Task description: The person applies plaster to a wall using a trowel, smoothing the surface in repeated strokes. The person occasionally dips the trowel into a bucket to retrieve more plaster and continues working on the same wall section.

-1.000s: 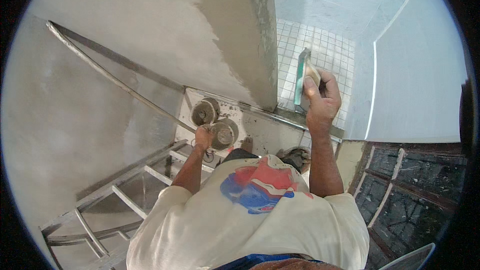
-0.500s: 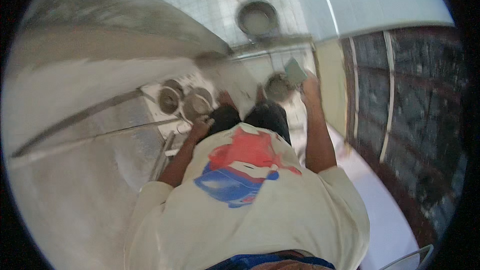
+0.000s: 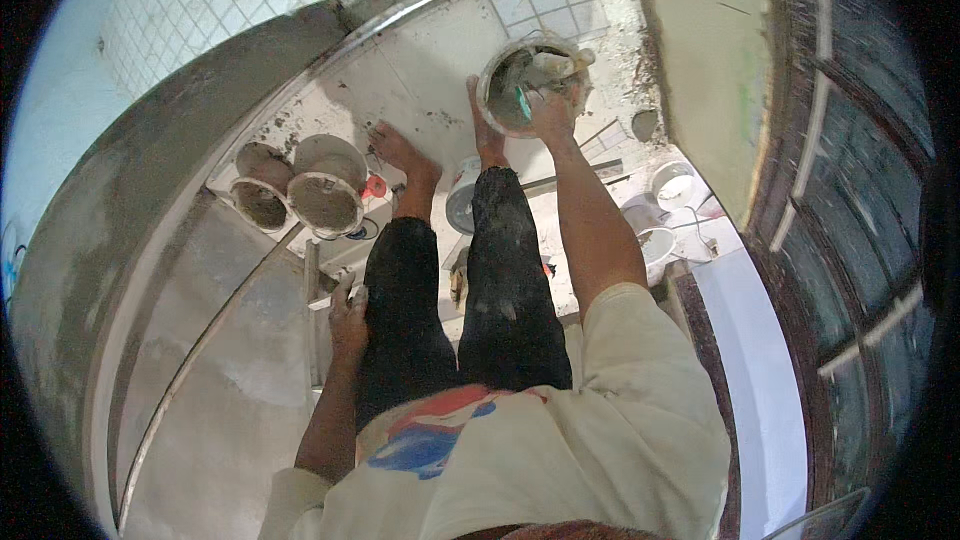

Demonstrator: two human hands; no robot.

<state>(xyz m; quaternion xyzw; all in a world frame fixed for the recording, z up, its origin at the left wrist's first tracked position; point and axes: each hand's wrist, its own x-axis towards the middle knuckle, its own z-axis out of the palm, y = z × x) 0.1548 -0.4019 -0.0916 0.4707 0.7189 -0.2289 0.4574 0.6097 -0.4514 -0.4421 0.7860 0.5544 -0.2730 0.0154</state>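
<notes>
My right hand point(image 3: 552, 118) reaches down into a round bucket point(image 3: 487, 90) of wet grey mortar on the floor ahead. Its fingers are closed on a flat green scraper point(image 3: 523, 102), which shows only as a thin edge. A pale, mortar-smeared lump point(image 3: 568, 64) lies at the bucket's far right side; its kind is unclear. Beside my left thigh hangs my left hand point(image 3: 348, 315), fingers loosely apart and dusted grey, with nothing visible in them.
Two mortar-caked buckets point(image 3: 326, 202) stand at the left near a small red object point(image 3: 374, 186). Between my legs is a pale tub point(image 3: 461, 202). White containers point(image 3: 672, 185) and a wooden strip point(image 3: 575, 177) lie at the right. A curved low wall point(image 3: 190, 125) borders the left.
My right hand has lowered the green scraper from above the bucket into it. The view has tilted and moved closer to the floor. My left hand stays by my left leg.
</notes>
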